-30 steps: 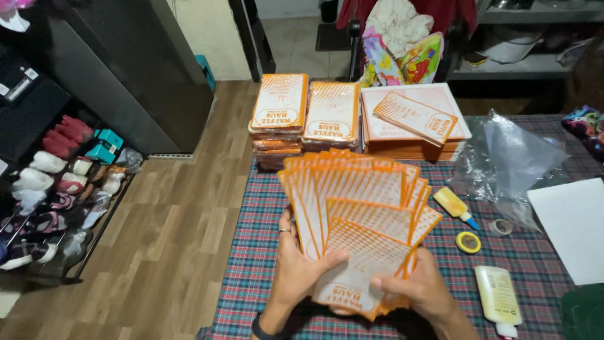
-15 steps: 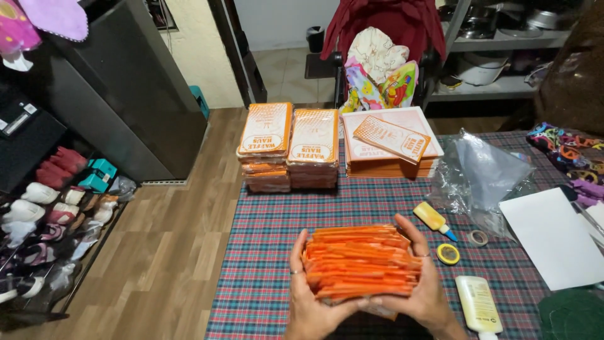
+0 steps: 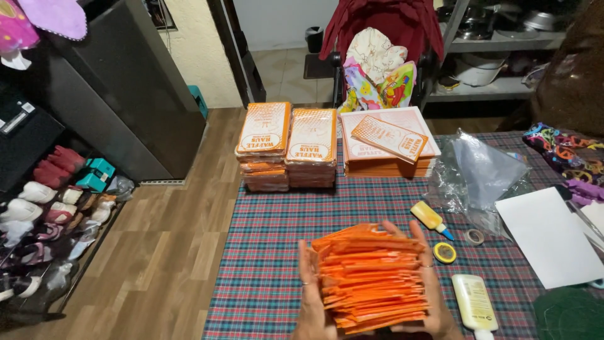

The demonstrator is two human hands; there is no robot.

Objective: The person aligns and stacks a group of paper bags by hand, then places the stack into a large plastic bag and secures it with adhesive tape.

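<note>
Seen from the head camera, a thick stack of orange paper bags [image 3: 372,277] is held on edge just above the checked worktop [image 3: 264,252], near its front edge. The left hand [image 3: 311,296] is pressed flat against the stack's left side, and the right hand [image 3: 431,283] is wrapped around its right side, with the fingers [image 3: 420,236] of both hands clamped on the stack. Just beside the right hand are found a yellow tape roll [image 3: 445,252], a glue bottle [image 3: 431,218] and a cream tube [image 3: 474,303]. Farther back, two wrapped bundles [image 3: 286,148] and a flat pile of bags [image 3: 387,145] are laid, with clear plastic bags [image 3: 481,173] and a white sheet [image 3: 547,236] to the right.
</note>
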